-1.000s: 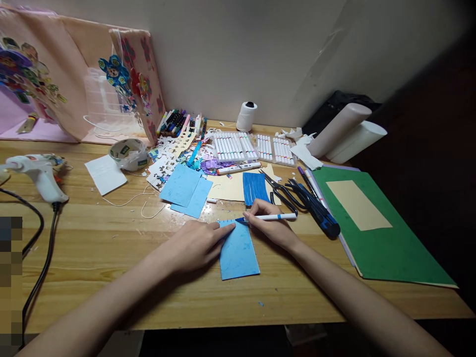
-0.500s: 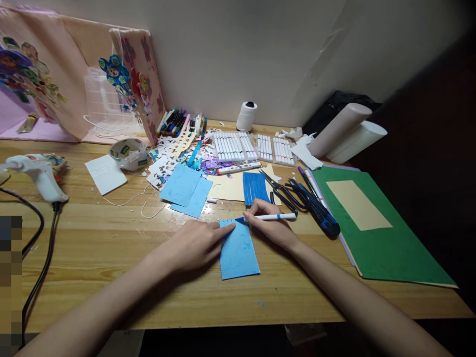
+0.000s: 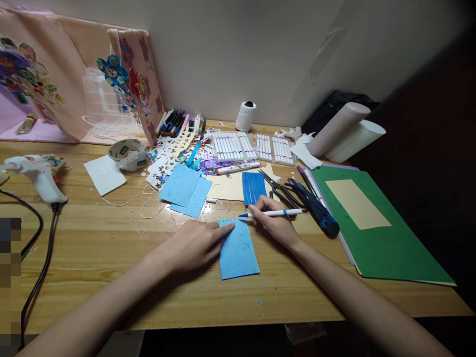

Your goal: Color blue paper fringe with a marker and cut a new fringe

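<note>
A light blue sheet of paper (image 3: 239, 253) lies flat on the wooden table, with small dark marks along its far edge. My left hand (image 3: 197, 243) rests over its left side, index finger stretched out and pressing near the top. In my right hand (image 3: 273, 220) is a blue marker (image 3: 277, 213) with a white barrel, pinched between thumb and fingers. Its blue tip sits just above the sheet's far right corner; whether it touches cannot be made out. Two more light blue sheets (image 3: 180, 186) overlap beyond my left hand. A dark blue coloured piece (image 3: 254, 187) lies past the marker.
Black scissors (image 3: 277, 186) and a black utility knife (image 3: 323, 218) lie to the right, beside a green board (image 3: 401, 248). Boxed markers (image 3: 232, 146), paper scraps (image 3: 167, 161) and a thread spool (image 3: 246, 116) stand behind. A glue gun (image 3: 40, 173) with its cord is at left.
My right hand has lifted the marker tip slightly up and away from the paper's far edge. The left hand and the sheet stay in place.
</note>
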Motion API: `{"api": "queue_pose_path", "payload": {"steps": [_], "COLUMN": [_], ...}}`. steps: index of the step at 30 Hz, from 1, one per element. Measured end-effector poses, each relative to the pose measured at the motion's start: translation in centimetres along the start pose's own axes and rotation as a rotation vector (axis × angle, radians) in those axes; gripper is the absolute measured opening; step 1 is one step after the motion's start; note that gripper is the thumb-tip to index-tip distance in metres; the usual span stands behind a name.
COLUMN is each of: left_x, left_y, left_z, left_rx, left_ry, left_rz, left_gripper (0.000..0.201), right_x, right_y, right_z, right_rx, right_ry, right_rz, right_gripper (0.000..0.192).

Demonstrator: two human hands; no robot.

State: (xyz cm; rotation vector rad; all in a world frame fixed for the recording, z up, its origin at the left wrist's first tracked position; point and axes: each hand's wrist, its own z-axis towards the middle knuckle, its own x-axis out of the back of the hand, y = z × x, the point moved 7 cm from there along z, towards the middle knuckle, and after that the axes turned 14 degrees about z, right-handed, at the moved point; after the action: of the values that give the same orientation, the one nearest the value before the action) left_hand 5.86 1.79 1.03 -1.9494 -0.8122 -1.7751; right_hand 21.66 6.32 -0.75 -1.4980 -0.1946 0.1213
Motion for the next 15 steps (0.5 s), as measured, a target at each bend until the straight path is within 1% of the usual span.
{"api": "queue_pose_path", "payload": {"steps": [5, 10, 13, 15], "left_x": [0.04, -0.05, -0.05, -0.05], "left_y": [-0.02, -0.03, 0.01, 0.03], "left_z": [-0.02, -0.02, -0.02, -0.03], "left_rx": [0.001, 0.003, 0.003, 0.001], "left_ry": [0.017, 0.0, 0.003, 0.014], "left_rz": [-0.012, -0.006, -0.006, 0.0], "left_gripper": [0.041, 0.042, 0.042, 0.042], "right_x": [-0.05, -0.09, -0.04, -0.13], "right_y": [0.29, 0.38, 0.42, 0.28], "right_z": [0.02, 0.04, 0.02, -0.06], "right_rx": [-0.037, -0.041, -0.036, -0.021], "right_ry": [-0.019, -0.021, -0.021, -0.037], "right_rz": [-0.04, -0.052, -0.031, -0.005], "right_gripper": [0.037, 0.038, 0.036, 0.031]}}
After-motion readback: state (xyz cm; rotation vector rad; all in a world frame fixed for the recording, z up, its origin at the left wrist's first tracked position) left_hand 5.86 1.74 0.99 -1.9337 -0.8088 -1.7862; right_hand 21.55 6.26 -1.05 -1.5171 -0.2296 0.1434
